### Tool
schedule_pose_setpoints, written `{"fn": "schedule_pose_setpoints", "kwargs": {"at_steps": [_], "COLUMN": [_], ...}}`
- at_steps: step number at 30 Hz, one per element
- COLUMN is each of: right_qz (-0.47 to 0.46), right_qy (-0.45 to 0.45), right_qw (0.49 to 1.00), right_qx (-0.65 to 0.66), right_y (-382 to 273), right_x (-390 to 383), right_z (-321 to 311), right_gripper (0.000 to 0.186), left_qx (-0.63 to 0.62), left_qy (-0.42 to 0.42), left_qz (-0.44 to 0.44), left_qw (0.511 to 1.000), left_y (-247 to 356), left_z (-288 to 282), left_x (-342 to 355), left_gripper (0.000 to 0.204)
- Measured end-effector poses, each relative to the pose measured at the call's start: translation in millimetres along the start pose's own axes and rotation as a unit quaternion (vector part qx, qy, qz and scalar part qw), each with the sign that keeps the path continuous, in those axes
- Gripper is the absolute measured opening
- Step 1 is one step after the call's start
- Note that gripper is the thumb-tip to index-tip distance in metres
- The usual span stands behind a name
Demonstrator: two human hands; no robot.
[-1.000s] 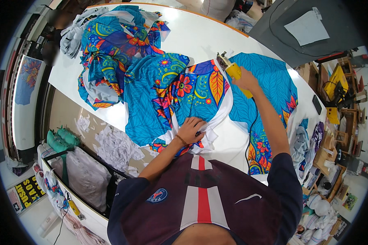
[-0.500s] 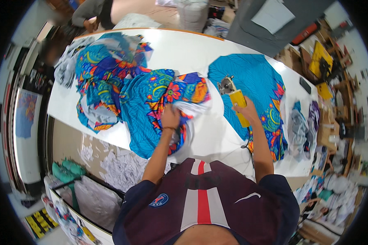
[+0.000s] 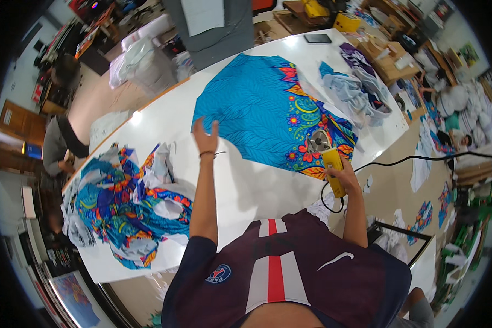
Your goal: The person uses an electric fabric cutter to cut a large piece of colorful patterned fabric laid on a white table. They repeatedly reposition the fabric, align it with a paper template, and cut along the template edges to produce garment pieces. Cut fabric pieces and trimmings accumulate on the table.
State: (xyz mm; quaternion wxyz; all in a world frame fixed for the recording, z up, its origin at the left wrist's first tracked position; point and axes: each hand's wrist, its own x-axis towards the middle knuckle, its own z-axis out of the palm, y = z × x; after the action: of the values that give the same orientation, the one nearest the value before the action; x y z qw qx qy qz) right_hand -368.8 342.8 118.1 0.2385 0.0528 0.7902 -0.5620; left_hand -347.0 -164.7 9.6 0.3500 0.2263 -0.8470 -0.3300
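Panel (image 3: 246,104) (blue leaf-print cloth) lies spread on white table (image 3: 246,199), floral border (image 3: 299,112) along its R side. R hand (image 3: 342,177) grasps yellow cutter (image 3: 333,170), fingers wrapped round its body, at panel's near R corner; round metal head (image 3: 318,141) is over the border, can't tell if touching cloth. Cord (image 3: 410,162) loops by R hand, then runs off R of panel. L hand (image 3: 205,138) is at panel's L edge, released, fingers spread; contact w/ cloth unclear. Pile (image 3: 109,199) of crumpled printed cloth sits L of panel & nearer the wearer, apart from it. Pale scraps (image 3: 347,93) lie just R of panel, purple cloth (image 3: 355,57) beyond. Phone (image 3: 317,39) is past panel's far R side, nr table edge. Grey cabinet (image 3: 224,46) stands beyond panel's far edge. Another person (image 3: 53,145), partly in view, is well L of panel.
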Motion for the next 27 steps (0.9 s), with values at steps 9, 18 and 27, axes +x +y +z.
{"fn": "schedule_pose_setpoints", "kwargs": {"at_steps": [9,18,27], "right_qz": [0.053,0.079,0.056], "right_qy": [0.065,0.091,-0.030], "right_qw": [0.991,0.989,0.996], "right_qx": [0.103,0.086,0.058], "right_y": [23.9,34.5,5.8], "right_x": [-52.0,-50.9,9.2], "right_z": [-17.4,-7.5,31.8], "right_gripper": [0.057,0.053,0.050], "left_qx": [0.213,0.381,0.409], "left_qy": [-0.366,-0.305,-0.350], "left_qz": [0.073,-0.063,-0.415], "left_qw": [0.903,0.871,0.733], "left_y": [29.1,-55.8,-83.7], "left_z": [130.3,-30.5,-206.9], "left_x": [57.3,3.2,-81.1], "left_gripper": [0.099,0.107,0.109]}}
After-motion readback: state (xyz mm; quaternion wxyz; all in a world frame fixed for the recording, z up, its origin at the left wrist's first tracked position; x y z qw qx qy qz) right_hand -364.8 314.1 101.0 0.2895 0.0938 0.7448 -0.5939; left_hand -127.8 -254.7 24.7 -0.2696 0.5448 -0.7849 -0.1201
